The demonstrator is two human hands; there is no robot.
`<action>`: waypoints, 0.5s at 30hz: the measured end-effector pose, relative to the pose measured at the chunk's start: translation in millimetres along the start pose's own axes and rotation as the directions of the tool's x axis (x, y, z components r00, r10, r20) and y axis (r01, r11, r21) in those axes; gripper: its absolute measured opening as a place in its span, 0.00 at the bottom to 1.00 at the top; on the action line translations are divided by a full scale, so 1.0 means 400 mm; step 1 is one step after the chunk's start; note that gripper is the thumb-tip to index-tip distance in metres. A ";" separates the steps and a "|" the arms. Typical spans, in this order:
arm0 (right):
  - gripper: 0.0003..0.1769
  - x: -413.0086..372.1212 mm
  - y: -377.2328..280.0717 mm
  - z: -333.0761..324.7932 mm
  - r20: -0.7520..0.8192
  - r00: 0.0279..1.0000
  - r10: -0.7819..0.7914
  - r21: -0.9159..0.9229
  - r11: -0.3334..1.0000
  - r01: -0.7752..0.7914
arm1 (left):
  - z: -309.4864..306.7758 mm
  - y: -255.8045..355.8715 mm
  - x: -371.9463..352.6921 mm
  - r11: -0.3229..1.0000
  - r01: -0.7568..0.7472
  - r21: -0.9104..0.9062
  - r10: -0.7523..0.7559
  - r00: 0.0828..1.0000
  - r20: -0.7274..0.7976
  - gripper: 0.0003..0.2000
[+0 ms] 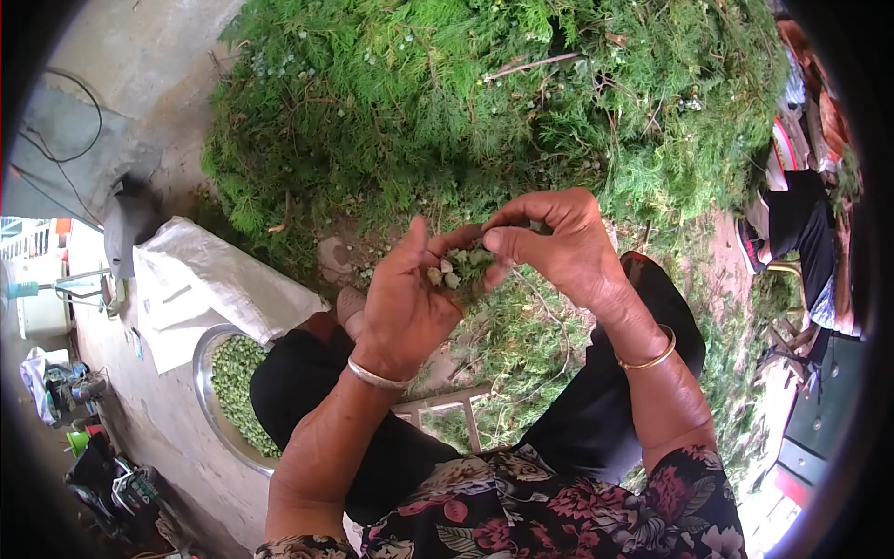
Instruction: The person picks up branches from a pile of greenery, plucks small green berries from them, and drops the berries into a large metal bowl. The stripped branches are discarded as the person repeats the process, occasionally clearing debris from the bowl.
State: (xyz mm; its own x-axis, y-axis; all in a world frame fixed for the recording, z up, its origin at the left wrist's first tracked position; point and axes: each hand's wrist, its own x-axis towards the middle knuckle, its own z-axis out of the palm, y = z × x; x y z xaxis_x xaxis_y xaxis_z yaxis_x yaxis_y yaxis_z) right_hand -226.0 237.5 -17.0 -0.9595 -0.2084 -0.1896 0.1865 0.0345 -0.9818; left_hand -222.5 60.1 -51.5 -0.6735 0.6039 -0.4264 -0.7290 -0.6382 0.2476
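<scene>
My left hand (402, 303) is cupped with its thumb raised, holding a few pale green seed cones (451, 277) in its palm and fingers. Close beside it, my right hand (557, 240) pinches thumb and forefinger together at the left hand's fingertips. A small green conifer sprig (478, 265) shows between the two hands, partly covered by fingers. Just beyond them rises a large heap of cut green conifer branches (447, 121). To the left of my knee, a metal basin (201, 373) holds many small green cones (237, 391).
A white sack (209, 279) lies beside the basin. Loose sprigs (521, 349) cover the ground between my legs, near a wooden frame (447, 402). Another person in dark trousers (803, 224) sits at the right edge. Dark equipment (116, 484) stands at lower left.
</scene>
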 end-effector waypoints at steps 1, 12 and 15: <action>0.04 0.001 0.006 0.004 -0.020 1.000 -0.023 0.006 1.000 0.023 | 0.011 0.000 -0.001 0.998 -0.042 -0.042 0.040 0.997 -0.061 0.31; 0.06 -0.005 0.014 -0.011 0.308 0.951 -0.012 -0.345 0.930 0.124 | 0.015 0.016 -0.011 0.984 -0.171 -0.052 0.169 0.984 -0.049 0.37; 0.05 -0.004 0.025 0.001 0.197 0.974 -0.109 -0.195 0.970 0.147 | -0.012 0.026 -0.013 0.990 -0.140 -0.018 0.139 0.989 -0.053 0.39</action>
State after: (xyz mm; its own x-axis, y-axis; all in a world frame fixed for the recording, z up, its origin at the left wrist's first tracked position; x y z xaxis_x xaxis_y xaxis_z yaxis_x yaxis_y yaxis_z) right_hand -222.4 237.6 -26.6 -0.9137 -0.3990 -0.0770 -0.0018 0.1934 -0.9811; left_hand -226.1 48.1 -50.7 -0.7607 0.4832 -0.4334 -0.6252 -0.7250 0.2889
